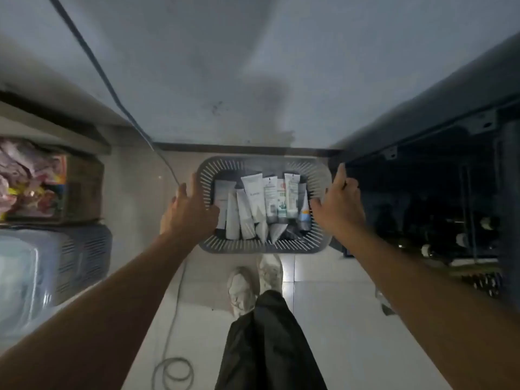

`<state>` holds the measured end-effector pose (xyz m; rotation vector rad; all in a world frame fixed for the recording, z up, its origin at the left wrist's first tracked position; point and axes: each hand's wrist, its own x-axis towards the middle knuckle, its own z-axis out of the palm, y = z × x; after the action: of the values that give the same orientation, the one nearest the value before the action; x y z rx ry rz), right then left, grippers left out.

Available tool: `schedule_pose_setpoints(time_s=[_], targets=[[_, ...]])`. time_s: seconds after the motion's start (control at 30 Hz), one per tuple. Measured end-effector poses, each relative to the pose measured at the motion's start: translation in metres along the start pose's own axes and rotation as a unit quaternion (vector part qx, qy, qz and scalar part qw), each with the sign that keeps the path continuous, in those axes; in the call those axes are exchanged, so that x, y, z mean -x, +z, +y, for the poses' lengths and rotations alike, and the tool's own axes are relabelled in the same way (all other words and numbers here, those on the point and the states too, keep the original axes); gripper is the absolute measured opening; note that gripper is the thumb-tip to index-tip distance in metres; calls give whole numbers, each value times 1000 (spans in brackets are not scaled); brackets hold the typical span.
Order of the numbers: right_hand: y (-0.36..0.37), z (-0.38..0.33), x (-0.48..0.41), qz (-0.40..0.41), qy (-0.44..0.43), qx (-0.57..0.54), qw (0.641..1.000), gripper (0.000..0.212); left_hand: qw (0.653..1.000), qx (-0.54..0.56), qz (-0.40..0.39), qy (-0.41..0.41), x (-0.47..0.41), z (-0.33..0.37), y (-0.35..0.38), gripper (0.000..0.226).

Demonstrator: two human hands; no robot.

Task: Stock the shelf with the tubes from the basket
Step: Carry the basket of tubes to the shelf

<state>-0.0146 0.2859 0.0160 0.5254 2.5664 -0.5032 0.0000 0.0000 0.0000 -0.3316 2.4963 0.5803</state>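
Down on the floor, the basket (263, 246) of tubes (254, 194) sits between both spread-fingered, empty hands, left hand (187, 211) touching its rim, right hand (339, 202) just beside the shelf (422, 192).

Both bare arms reach forward and down, nearly straight at the elbows, converging slightly toward the hands. The left hand (188, 212) is open, palm turned inward toward the right, fingers spread and extended, thumb pointing up and away. The right hand (339, 204) mirrors it opposite, palm facing inward toward the left, index finger stretched forward and the other fingers loosely curled. The hands sit level with each other and well apart. Below and between the forearms, a dark-trousered leg and two pale shoes show.
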Motion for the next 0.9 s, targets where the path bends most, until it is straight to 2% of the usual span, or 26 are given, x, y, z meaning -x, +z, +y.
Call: schedule_pose_setpoints(time_s=[0.13, 0.37, 0.53, 0.7, 0.9], targets=[[48, 25, -26, -48, 82, -51, 994, 105, 999, 18, -30, -42, -35, -24, 42, 92], [81, 44, -40, -26, 68, -53, 996, 101, 997, 56, -24, -44, -62, -39, 78, 94], [83, 46, -51, -44, 68, -86, 993, 114, 989, 115, -17, -87, -69, -32, 78, 99], [75, 49, -50, -83, 86, -82, 989, 116, 988, 121, -19, -99, -61, -27, 67, 86], [47, 52, -22, -58, 66, -71, 994, 110, 991, 112, -7, -67, -39, -16, 40, 82]])
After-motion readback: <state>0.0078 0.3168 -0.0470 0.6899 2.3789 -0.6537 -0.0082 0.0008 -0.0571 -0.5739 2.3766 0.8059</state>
